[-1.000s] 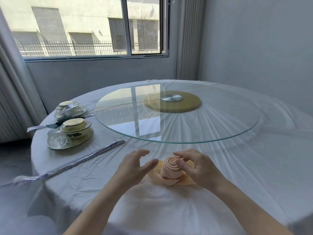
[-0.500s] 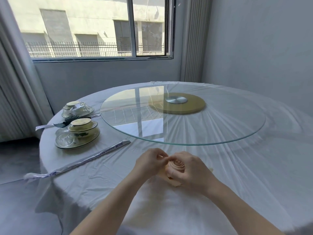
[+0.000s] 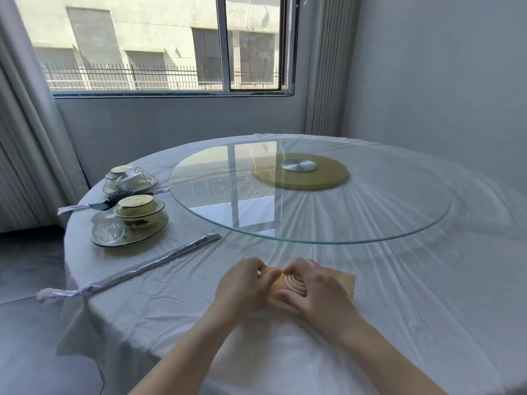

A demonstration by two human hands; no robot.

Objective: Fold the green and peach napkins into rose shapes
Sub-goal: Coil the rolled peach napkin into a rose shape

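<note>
The peach napkin [image 3: 293,285] stands rolled into a spiral rose on the white tablecloth at the near edge of the round table [image 3: 427,295]. A flat corner of it pokes out to the right. My left hand [image 3: 242,283] pinches its left side with curled fingers. My right hand [image 3: 319,289] wraps round its right side, thumb in front and fingertips on the top rim. A dark green napkin [image 3: 119,195] rolled into a rose sits at the far left between the place settings.
A glass turntable [image 3: 308,195] on a tan base covers the table's middle. Two wrapped place settings of bowls and plates [image 3: 131,220] stand at the left. A long wrapped pair of chopsticks [image 3: 137,272] lies diagonally left of my hands.
My left hand, open and apart a second ago, has closed onto the peach rose's left side. My right hand has wrapped further round it. The camera view has shifted slightly.
</note>
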